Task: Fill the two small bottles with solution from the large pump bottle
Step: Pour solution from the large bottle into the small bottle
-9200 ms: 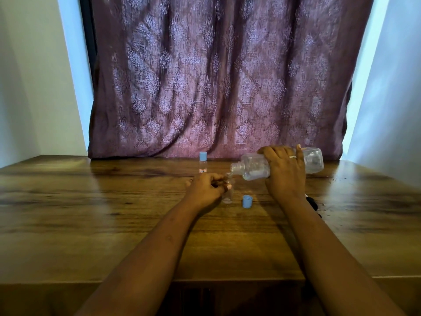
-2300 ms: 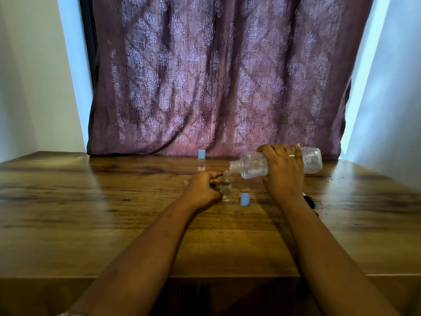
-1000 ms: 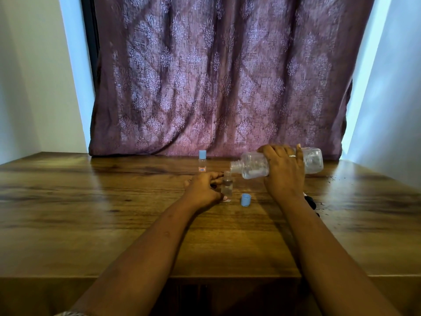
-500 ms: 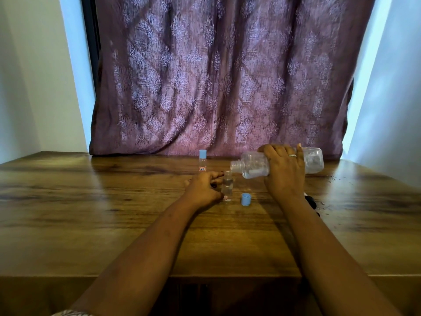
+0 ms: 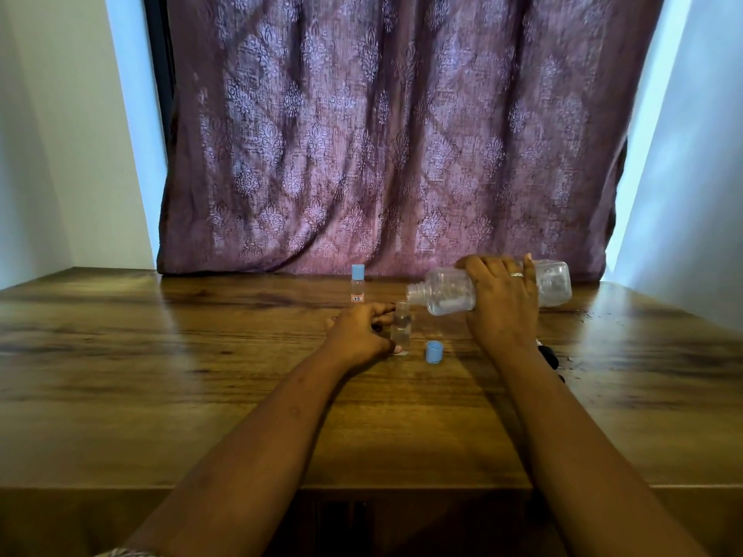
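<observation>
My right hand [image 5: 500,311] grips the large clear bottle [image 5: 446,294], tipped on its side with its open neck over the mouth of a small uncapped bottle [image 5: 401,330]. That small bottle stands upright on the wooden table [image 5: 201,355], and my left hand [image 5: 360,333] holds it between fingers and thumb. Clear liquid shows inside both. The loose blue cap [image 5: 434,352] lies just right of it. A second small bottle [image 5: 357,284], blue-capped with a small label, stands behind my left hand.
A dark object [image 5: 549,355], mostly hidden by my right forearm, lies on the table at the right. A patterned purple curtain [image 5: 382,134] hangs along the table's back edge. White walls close both sides.
Almost nothing has moved in the last second. Since the oldest frame my left hand's grip has slid lower on the small bottle, which stays under the large bottle's neck.
</observation>
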